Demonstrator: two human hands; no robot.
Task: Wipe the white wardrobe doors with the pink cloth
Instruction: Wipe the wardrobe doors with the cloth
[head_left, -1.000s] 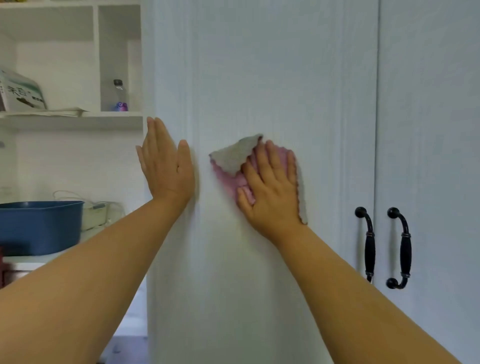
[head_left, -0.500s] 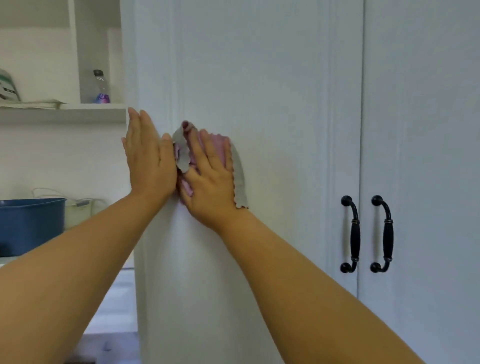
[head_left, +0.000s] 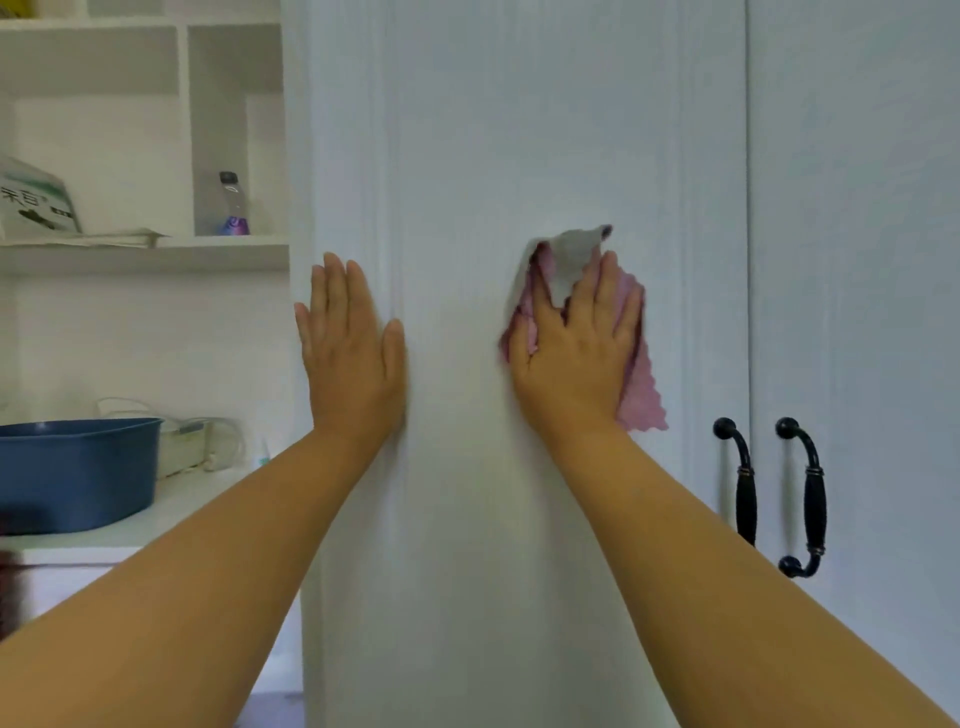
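Observation:
A white wardrobe door (head_left: 493, 130) fills the middle of the view, with a second white door (head_left: 857, 208) to its right. My right hand (head_left: 576, 348) presses a pink cloth (head_left: 641, 400) flat against the left door, fingers straight and spread. A grey corner of the cloth is folded over above my fingers. My left hand (head_left: 353, 353) lies flat on the door's left edge, fingers straight, holding nothing.
Two black handles (head_left: 745, 499) (head_left: 813, 504) sit where the doors meet, right of the cloth. To the left are open white shelves (head_left: 156, 254) with a bottle (head_left: 232, 208) and a bag, and a blue basin (head_left: 78, 473) on a white counter.
My right hand has slid the cloth to the right across the door, away from my left hand, after sweeping left toward it. My left hand stays flat on the door's left edge.

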